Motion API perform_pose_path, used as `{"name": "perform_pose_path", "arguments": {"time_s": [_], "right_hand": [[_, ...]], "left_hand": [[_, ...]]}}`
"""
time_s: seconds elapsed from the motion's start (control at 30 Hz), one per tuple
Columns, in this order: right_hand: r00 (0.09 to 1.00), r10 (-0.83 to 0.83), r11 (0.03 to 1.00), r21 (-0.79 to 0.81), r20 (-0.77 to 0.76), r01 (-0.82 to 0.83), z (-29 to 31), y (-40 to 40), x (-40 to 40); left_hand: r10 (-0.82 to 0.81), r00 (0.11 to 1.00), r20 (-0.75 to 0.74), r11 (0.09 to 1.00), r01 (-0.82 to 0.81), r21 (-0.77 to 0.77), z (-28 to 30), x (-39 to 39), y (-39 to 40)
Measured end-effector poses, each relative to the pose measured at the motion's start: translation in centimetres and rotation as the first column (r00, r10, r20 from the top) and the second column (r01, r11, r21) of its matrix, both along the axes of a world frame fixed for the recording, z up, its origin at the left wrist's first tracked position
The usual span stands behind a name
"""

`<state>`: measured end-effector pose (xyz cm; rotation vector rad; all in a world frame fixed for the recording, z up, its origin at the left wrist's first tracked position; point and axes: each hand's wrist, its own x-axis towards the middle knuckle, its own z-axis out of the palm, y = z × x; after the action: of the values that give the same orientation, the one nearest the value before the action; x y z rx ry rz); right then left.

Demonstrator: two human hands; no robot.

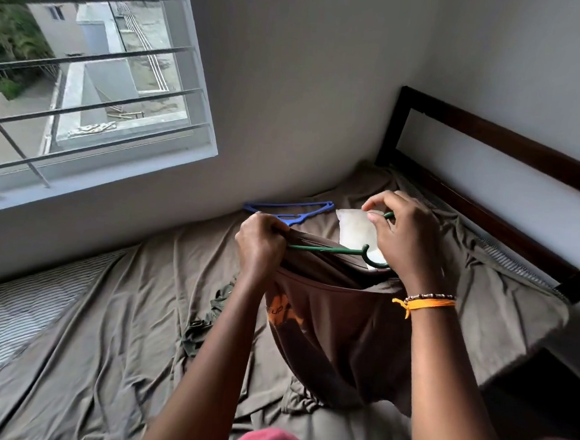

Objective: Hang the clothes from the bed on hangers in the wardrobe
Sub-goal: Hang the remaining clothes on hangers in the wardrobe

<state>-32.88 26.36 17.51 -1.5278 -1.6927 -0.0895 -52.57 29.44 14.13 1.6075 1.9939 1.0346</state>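
Note:
A brown T-shirt (336, 329) with an orange print hangs over the bed, held up between both hands. My left hand (261, 247) grips the shirt's shoulder together with one end of a green hanger (327, 249). My right hand (404, 238) pinches the hanger's other end near its hook, and the shirt's far shoulder is hidden behind this hand. A dark green garment (206, 320) lies crumpled on the bed under my left forearm. A blue hanger (292, 210) lies flat on the sheet by the wall.
The bed (102, 327) has a wrinkled grey-brown sheet, with striped mattress showing at the left. A white pouch (355, 229) lies behind the hanger. The dark wooden headboard (493, 138) stands at the right, and a barred window (85, 78) is in the wall at the left.

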Motion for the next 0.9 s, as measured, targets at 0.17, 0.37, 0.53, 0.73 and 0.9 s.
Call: {"name": "perform_pose_path", "arguments": {"time_s": [0.17,0.37,0.53,0.73,0.9], "right_hand": [[0.995,-0.051,0.998,-0.023,0.085,0.053,-0.7,-0.2,-0.8],[0.995,-0.008,1.000,-0.020,0.099,0.010,-1.1,-0.8,-2.6],[0.793,0.156,0.984,0.022,-0.589,-0.178,-1.0,0.0,-2.0],[0.149,-0.050,0.858,-0.119,-0.988,-0.500,-11.4,-1.0,0.8],[0.346,-0.303,0.631,-0.459,-0.888,-0.626,-14.4,-2.0,1.5]], "left_hand": [[0.012,0.996,0.090,1.000,-0.013,0.008,0.1,1.5,-0.7],[-0.020,0.968,0.248,0.998,0.005,0.061,-0.1,3.4,-1.0],[-0.043,0.878,0.478,0.993,-0.015,0.116,-1.6,3.2,-0.2],[-0.137,0.555,0.820,0.987,0.006,0.161,-0.4,2.1,1.2],[-0.087,0.861,0.501,0.996,0.073,0.047,-0.8,0.2,1.9]]}}
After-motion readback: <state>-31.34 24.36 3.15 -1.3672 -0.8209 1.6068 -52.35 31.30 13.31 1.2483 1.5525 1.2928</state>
